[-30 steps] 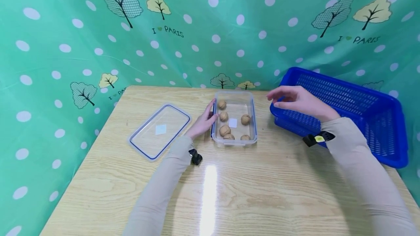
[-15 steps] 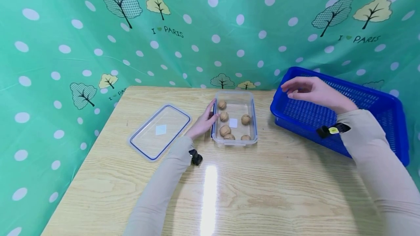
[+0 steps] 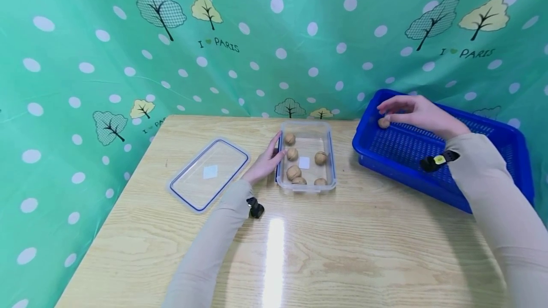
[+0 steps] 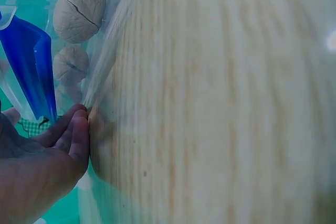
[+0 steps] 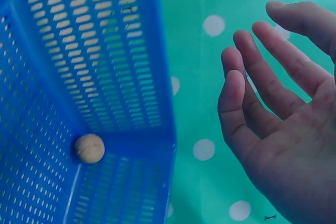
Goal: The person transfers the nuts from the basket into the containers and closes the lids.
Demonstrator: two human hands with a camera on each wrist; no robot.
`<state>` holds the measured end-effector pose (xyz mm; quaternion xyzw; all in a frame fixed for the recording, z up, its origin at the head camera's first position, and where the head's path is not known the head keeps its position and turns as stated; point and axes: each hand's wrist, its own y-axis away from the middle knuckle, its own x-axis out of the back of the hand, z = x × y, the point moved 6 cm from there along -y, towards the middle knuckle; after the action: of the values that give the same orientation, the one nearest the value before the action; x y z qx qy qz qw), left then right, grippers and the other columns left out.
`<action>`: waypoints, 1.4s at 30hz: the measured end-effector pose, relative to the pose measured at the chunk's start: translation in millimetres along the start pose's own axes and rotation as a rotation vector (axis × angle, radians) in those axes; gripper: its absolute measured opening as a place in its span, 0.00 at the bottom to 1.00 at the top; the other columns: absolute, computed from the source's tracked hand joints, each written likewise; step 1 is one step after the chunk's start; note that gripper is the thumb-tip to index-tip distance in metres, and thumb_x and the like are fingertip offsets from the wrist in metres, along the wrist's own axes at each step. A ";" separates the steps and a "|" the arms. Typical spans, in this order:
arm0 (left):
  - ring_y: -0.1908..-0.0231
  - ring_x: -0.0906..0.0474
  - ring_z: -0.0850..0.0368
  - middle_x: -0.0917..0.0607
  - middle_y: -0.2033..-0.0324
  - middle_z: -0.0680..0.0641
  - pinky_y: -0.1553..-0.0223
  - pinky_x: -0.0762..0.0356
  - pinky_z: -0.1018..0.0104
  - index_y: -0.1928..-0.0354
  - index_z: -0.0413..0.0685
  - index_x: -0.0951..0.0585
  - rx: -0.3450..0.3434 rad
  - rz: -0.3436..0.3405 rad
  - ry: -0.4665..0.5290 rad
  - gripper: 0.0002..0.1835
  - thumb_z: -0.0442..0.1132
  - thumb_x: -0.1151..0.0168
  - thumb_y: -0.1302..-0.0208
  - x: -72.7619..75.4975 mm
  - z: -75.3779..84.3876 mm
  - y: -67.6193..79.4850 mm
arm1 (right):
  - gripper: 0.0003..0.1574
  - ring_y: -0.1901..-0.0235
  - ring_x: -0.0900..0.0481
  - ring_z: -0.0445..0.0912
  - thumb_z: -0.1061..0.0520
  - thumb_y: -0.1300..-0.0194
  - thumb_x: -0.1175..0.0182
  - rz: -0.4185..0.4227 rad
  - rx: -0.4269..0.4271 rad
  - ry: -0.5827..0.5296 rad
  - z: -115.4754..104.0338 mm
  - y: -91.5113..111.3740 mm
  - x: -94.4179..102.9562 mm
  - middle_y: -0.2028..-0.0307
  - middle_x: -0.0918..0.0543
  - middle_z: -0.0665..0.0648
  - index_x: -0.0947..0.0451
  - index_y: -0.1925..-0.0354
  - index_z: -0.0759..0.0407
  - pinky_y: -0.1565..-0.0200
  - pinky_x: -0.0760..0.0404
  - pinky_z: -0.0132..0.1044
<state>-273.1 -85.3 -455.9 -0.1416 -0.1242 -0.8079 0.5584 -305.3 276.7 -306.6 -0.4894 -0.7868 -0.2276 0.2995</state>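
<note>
My left hand (image 3: 267, 160) rests against the left side of a clear plastic food container (image 3: 307, 187). Its fingertips touch the lower edge there in the left wrist view, near a blue clip (image 4: 32, 61). Several walnuts (image 3: 292, 154) lie in the container. Over the left corner of a blue plastic basket (image 3: 411, 175) is my right hand (image 3: 421, 114), fingers spread loosely and holding nothing. A single walnut (image 5: 90, 148) sits in the basket's corner in the right wrist view; the head view shows this walnut (image 3: 384, 123) just below my fingertips.
The container's clear lid (image 3: 227, 153), edged with a blue seal, lies flat left of my left hand. A green dotted curtain (image 3: 257, 23) hangs behind the wooden table (image 3: 342, 251). The basket takes up the table's right back part.
My right hand has moved right from beside the container to over the basket and let go of a walnut, which now shows in the basket's corner. The left hand stays at the container.
</note>
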 end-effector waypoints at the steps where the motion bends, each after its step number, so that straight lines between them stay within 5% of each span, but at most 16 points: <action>1: 0.40 0.31 0.38 0.32 0.37 0.30 0.41 0.31 0.45 0.23 0.66 0.59 -0.002 -0.001 -0.003 0.35 0.47 0.55 0.24 -0.1 -0.2 -0.2 | 0.25 0.48 0.28 0.37 0.50 0.29 0.42 0.001 -0.004 -0.005 2.8 -1.2 0.6 0.43 0.24 0.60 0.27 0.38 0.57 0.53 0.30 0.25; 21: 0.35 0.37 0.38 0.37 0.33 0.30 0.36 0.37 0.47 0.23 0.62 0.61 -0.001 -0.039 0.016 0.36 0.48 0.55 0.23 -1.7 -1.2 -2.2 | 0.27 0.54 0.27 0.33 0.53 0.28 0.44 0.029 -0.071 -0.061 64.7 -26.4 -5.7 0.44 0.23 0.62 0.30 0.38 0.67 0.56 0.27 0.27; 28: 0.38 0.33 0.41 0.33 0.36 0.31 0.39 0.32 0.48 0.23 0.69 0.59 0.010 -0.003 0.010 0.35 0.48 0.54 0.24 -0.9 -4.6 -1.7 | 0.26 0.56 0.26 0.34 0.53 0.28 0.44 0.043 -0.083 -0.086 76.6 -29.2 -6.9 0.47 0.22 0.59 0.29 0.40 0.68 0.58 0.23 0.29; 36: 0.42 0.29 0.40 0.30 0.38 0.31 0.43 0.28 0.48 0.23 0.69 0.58 0.008 0.005 0.003 0.36 0.48 0.53 0.25 1.0 -2.8 -0.9 | 0.26 0.58 0.26 0.32 0.55 0.27 0.46 0.023 -0.120 -0.096 90.8 -38.0 -9.5 0.44 0.24 0.66 0.31 0.39 0.71 0.57 0.22 0.30; 42: 0.41 0.30 0.38 0.32 0.37 0.30 0.42 0.29 0.46 0.23 0.70 0.58 -0.001 0.008 -0.002 0.36 0.47 0.53 0.25 1.2 -3.7 -1.3 | 0.27 0.48 0.29 0.47 0.55 0.27 0.47 0.006 -0.138 -0.014 97.0 -46.3 -13.7 0.42 0.28 0.71 0.33 0.38 0.71 0.46 0.29 0.41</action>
<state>-275.0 -87.2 -459.0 -0.1432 -0.1238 -0.8056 0.5614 -366.7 311.8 -388.6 -0.5131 -0.7697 -0.2769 0.2600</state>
